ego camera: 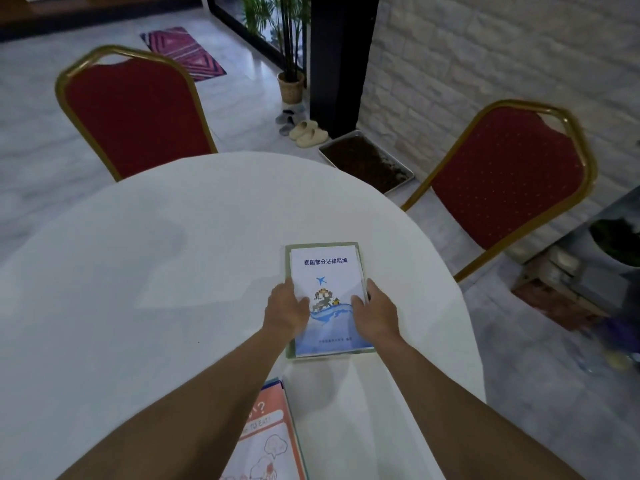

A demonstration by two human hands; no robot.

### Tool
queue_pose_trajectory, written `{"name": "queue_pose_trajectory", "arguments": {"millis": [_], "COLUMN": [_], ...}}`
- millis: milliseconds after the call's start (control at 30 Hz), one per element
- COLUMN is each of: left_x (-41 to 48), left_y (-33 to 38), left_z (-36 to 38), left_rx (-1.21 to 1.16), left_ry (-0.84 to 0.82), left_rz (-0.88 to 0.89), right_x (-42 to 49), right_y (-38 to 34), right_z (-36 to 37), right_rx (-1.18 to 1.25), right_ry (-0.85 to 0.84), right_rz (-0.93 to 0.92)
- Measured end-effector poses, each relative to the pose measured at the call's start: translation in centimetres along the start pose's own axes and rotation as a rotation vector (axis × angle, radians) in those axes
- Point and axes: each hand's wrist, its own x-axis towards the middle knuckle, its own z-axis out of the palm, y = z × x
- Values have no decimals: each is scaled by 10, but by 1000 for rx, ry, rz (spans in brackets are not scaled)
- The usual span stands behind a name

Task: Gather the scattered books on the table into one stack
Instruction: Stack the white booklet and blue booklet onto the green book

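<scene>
Books, two lots, on round white table. Nearest, 6 o'clock edge: orange-bordered book, lying flat, partly under left forearm. Centre, toward 1 o'clock: white book with blue plane, topping a small stack; green cover showing beneath. Left hand and right hand flat, gripping its side edges. Beyond, 11 and 2 o'clock: two red chairs.

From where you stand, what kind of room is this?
Likely a home dining area: a round white table with red banquet chairs, slippers and a potted plant by the doorway.
</scene>
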Motion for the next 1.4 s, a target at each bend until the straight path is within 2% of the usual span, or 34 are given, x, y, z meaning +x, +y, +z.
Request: {"name": "queue_pose_trajectory", "arguments": {"millis": [267, 767, 933, 1000, 1067, 1167, 1233, 1333, 1400], "left_x": [-14, -102, -133, -145, -155, -167, -176, -194, -206], "left_y": [-7, -3, -23, -33, -45, -69, -88, -122, -143], "left_z": [3, 39, 36, 28, 16, -2, -15, -31, -38], "left_rx": [148, 310, 167, 28, -72, -68, -11, 89, 153], "left_ry": [8, -167, -199, -163, -112, 21, 122, 249, 279], "left_rz": [36, 20, 128, 150, 119, 59, -4, -151, -234], "right_x": [-12, -87, -99, -108, -118, -132, -142, -156, -165], "right_y": [13, 84, 88, 80, 67, 44, 31, 19, 16], "right_z": [-11, -31, -30, -27, -18, 5, 25, 53, 69], "right_rx": [-68, -177, -230, -302, -247, -113, -177, -286, -358], "right_ry": [-14, -28, -46, 43, 94, -40, -183, -377, -447], "right_rz": [-45, -20, 10, -55, -186, -327, -367, -311, -278]}}
